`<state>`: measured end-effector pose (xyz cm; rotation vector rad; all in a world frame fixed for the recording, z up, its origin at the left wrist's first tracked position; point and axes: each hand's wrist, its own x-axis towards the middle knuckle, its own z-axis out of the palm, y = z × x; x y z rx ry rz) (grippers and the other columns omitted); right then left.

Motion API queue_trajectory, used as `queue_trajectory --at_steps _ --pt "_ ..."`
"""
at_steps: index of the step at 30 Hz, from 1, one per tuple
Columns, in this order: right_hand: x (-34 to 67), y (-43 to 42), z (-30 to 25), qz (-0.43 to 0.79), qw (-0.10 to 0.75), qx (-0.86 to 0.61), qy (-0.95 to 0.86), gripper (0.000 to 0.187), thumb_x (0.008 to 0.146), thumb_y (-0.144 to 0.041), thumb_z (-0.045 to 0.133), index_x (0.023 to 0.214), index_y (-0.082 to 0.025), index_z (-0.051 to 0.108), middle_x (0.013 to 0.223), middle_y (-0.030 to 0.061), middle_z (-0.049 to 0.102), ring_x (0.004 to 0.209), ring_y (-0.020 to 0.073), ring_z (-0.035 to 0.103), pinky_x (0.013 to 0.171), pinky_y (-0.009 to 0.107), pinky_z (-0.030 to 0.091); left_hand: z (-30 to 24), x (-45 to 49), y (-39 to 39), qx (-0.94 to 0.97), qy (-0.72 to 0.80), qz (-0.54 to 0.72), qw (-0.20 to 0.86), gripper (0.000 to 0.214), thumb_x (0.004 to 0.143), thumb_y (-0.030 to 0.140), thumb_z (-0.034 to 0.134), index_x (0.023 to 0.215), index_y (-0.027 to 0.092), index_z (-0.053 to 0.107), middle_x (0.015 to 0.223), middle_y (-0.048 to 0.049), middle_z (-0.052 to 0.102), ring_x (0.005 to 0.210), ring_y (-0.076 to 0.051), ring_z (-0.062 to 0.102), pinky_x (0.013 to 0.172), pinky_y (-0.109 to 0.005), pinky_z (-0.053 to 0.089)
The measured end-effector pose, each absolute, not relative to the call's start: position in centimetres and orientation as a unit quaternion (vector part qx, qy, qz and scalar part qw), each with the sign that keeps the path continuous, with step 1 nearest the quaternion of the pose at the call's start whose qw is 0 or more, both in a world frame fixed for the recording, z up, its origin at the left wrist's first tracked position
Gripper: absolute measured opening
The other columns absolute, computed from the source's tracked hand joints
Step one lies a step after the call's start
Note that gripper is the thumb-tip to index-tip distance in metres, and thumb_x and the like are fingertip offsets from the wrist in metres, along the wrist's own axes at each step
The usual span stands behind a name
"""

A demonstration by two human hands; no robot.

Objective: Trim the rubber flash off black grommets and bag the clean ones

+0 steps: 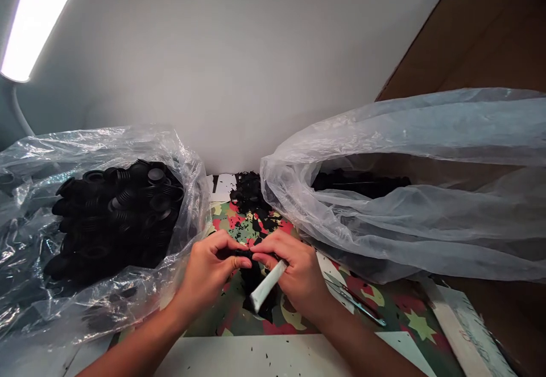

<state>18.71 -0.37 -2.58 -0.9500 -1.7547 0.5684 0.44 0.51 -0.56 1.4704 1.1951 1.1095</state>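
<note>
My left hand (209, 269) is closed, with thumb and forefinger pinching a small dark piece (244, 253) that is mostly hidden by the fingers. Meeting it at the fingertips, my right hand (296, 269) is closed around a tool with a white, wrapped-looking handle (268, 287). The handle slants down to the left below the fingers; its working end is hidden, so I cannot tell its kind. Black scraps (260, 309) lie under both hands on a camouflage-patterned cloth with stars (294, 317).
At left, a clear plastic bag (191, 178) holds many ribbed black rubber-looking parts (123, 212). Another plastic bag (362, 235) gapes at right, with black pieces (358, 183) inside. Black scraps (249, 192) pile up behind. A slim metal tool (362, 306) lies at right; a lamp (40, 19) shines upper left.
</note>
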Motion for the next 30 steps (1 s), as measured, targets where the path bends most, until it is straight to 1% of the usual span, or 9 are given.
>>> queue_trajectory --at_steps 4,7,10,13,16,20,23,27,30 --pt "18.2 -0.5 -2.9 0.165 0.468 -0.423 -0.758 0.02 0.095 -0.017 0.051 0.084 -0.022 0.066 0.08 0.0052 0.069 0.075 0.0198 0.062 0.07 0.032 0.046 -0.6 0.7 0.3 0.641 0.489 0.461 0.372 0.01 0.068 0.026 0.083 0.066 0.019 0.076 0.062 0.0008 0.064 0.05 -0.012 0.053 0.046 -0.022 0.042" --pt "17.6 -0.6 -2.9 0.216 0.466 -0.457 -0.726 0.017 0.085 -0.009 0.045 0.079 -0.023 0.053 0.078 0.0026 0.062 0.071 0.0178 0.058 0.062 0.028 0.043 -0.6 1.1 -0.3 0.7 0.462 0.47 0.276 0.006 0.073 0.021 0.078 0.067 0.021 0.076 0.058 0.0017 0.059 0.053 -0.013 0.052 0.049 -0.022 0.04" --pt "17.2 -0.6 -2.6 0.29 0.471 -0.48 -0.681 0.018 0.073 -0.007 0.045 0.075 -0.025 0.043 0.071 -0.0019 0.054 0.064 0.0159 0.052 0.056 0.025 0.037 -0.8 1.3 -0.8 0.749 0.414 0.474 0.209 0.013 0.081 0.016 0.068 0.075 0.021 0.078 0.06 0.0004 0.057 0.054 -0.013 0.053 0.051 -0.024 0.041" --pt "17.0 -0.7 -2.2 0.309 0.479 -0.474 -0.671 0.021 0.066 -0.007 0.044 0.074 -0.025 0.039 0.068 -0.004 0.05 0.062 0.0151 0.048 0.055 0.024 0.034 -0.9 1.2 -0.9 0.774 0.374 0.479 0.18 0.017 0.084 0.015 0.064 0.078 0.022 0.078 0.061 -0.0009 0.059 0.055 -0.014 0.055 0.052 -0.025 0.044" --pt "17.0 -0.8 -2.0 0.287 0.489 -0.466 -0.679 0.022 0.064 -0.007 0.046 0.075 -0.025 0.039 0.071 -0.0032 0.05 0.063 0.0152 0.046 0.056 0.024 0.036 -0.7 1.1 -0.9 0.78 0.351 0.49 0.17 0.019 0.083 0.011 0.062 0.078 0.022 0.077 0.06 -0.0001 0.058 0.052 -0.013 0.054 0.049 -0.024 0.042" --pt "16.8 -0.8 -2.0 0.267 0.502 -0.462 -0.681 0.023 0.063 -0.007 0.046 0.074 -0.026 0.037 0.072 -0.0021 0.05 0.065 0.0162 0.047 0.058 0.025 0.039 -0.4 1.1 -0.9 0.766 0.339 0.509 0.197 0.018 0.08 0.008 0.065 0.074 0.022 0.076 0.06 0.0007 0.058 0.054 -0.013 0.054 0.051 -0.023 0.042" --pt "16.7 -0.7 -2.0 0.271 0.504 -0.457 -0.681 0.023 0.064 -0.007 0.046 0.074 -0.026 0.036 0.072 -0.002 0.05 0.066 0.0163 0.048 0.059 0.025 0.039 -0.4 1.1 -0.8 0.744 0.346 0.516 0.246 0.014 0.078 0.011 0.07 0.071 0.022 0.075 0.06 0.0012 0.059 0.056 -0.013 0.055 0.054 -0.024 0.042" --pt "17.1 -0.7 -1.6 0.307 0.506 -0.458 -0.663 0.017 0.072 -0.01 0.047 0.074 -0.025 0.04 0.068 -0.0032 0.05 0.062 0.0151 0.048 0.056 0.025 0.036 -1.0 1.1 -0.3 0.648 0.402 0.514 0.392 0.008 0.076 0.022 0.077 0.069 0.02 0.073 0.063 0.0016 0.058 0.056 -0.012 0.053 0.053 -0.024 0.043" --pt "17.8 -0.7 -1.0 0.367 0.512 -0.435 -0.644 0.013 0.086 -0.017 0.045 0.076 -0.023 0.05 0.065 -0.0035 0.054 0.06 0.0143 0.051 0.056 0.025 0.038 -1.3 0.9 0.1 0.549 0.434 0.49 0.52 0.021 0.076 0.035 0.079 0.071 0.018 0.067 0.062 0.0032 0.054 0.047 -0.01 0.047 0.043 -0.022 0.036"
